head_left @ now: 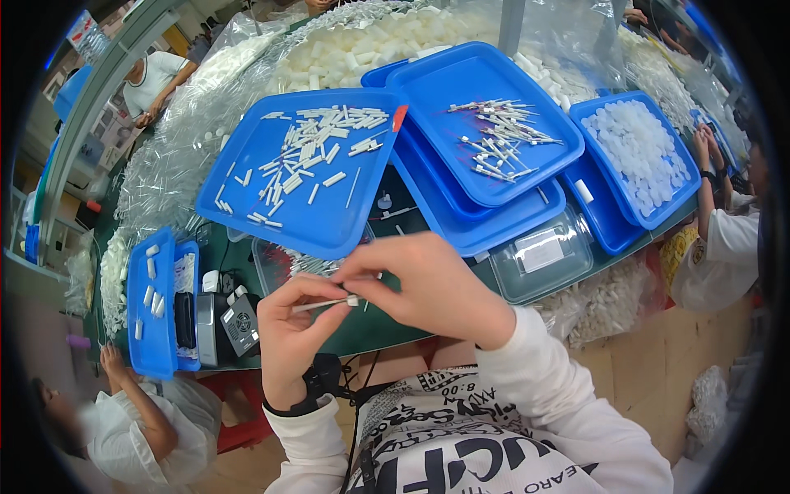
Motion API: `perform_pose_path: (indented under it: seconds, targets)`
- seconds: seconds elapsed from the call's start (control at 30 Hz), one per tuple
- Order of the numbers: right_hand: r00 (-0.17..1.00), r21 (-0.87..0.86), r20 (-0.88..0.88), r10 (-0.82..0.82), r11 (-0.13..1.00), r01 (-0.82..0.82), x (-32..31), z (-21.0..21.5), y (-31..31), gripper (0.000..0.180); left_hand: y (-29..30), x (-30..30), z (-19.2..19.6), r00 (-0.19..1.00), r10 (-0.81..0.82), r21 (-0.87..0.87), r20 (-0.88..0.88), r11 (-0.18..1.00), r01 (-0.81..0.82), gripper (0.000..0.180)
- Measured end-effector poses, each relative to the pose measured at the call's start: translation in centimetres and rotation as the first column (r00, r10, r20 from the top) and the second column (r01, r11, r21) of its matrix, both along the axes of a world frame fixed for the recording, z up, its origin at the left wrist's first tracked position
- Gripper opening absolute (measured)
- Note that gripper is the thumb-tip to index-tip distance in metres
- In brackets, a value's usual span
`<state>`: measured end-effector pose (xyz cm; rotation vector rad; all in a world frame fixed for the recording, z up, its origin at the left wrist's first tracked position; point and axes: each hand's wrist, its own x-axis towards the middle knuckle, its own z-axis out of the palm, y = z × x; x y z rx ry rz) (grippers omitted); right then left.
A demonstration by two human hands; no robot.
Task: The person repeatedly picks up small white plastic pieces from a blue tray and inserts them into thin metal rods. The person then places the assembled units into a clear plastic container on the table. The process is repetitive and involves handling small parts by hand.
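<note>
White and slim, the rod you are working with shows in the head view just in front of your body, raised over the near edge of the green table. Your left hand has it pinched between thumb and forefinger, close to the end that bears a small white end piece; the other end runs back toward your palm. Your right hand arches over from the other side, its fingers bent close to your left fingertips. You cannot tell from here whether they pinch anything, since the knuckles hide the tips.

Beyond your hands, a large blue tray carries loose short white pieces, and to its right a stacked blue tray bears a heap of thin rods with white ends. A clear plastic box sits to the right of your hands, and a boxy device with a round grille to the left.

Expect the rod to weigh next to nothing and to be fairly stiff, though so thin a shaft might bend or snap under a sideways push. Smooth sides could let it roll between your fingertips. Hold it lightly on the shaft, right behind the end piece, where it should twist least.
</note>
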<state>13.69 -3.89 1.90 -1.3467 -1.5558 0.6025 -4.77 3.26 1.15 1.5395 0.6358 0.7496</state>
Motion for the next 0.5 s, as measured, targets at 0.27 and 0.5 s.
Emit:
perform_pose_path:
  seconds: [0.27,0.5]
  targets:
    - [0.94,-0.092,-0.301,-0.158,0.986,0.136,0.0,-1.9,-4.9,0.014,-0.4,2.4,-0.8,0.971,-0.218,-0.167,0.096,0.958,0.231,0.015]
    - [0.907,-0.018,-0.291,-0.304,0.95,0.312,2.0,-2.3,-6.0,0.012,-2.2,3.6,-0.2,0.973,-0.222,-0.214,0.066,0.949,0.231,0.021]
